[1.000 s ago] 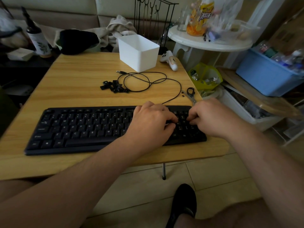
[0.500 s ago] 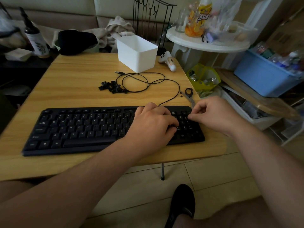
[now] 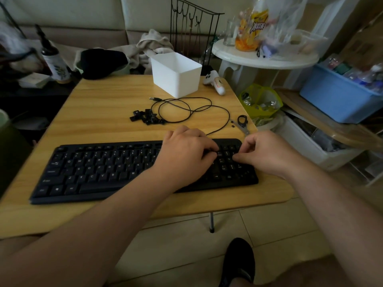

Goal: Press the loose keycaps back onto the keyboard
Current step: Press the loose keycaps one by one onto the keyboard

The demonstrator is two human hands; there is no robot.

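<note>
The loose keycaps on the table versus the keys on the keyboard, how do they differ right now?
The loose keycaps lie in a jumbled heap on the bare wooden table, tipped at odd angles; the keys on the keyboard sit seated in neat rows. The heap lies beside the coiled cable, untouched; the keyboard's right end has the left hand and right hand over it. Both are black.

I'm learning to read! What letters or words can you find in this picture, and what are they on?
"Q W E R T Y U I O P": letter row of the black keyboard.
"S D F G H J K L": the row below.
"Z X C V B", then "M": bottom letter row.
Yellow snack bag: bold lettering, too blurred to read.
Bottle label: too small.
</note>
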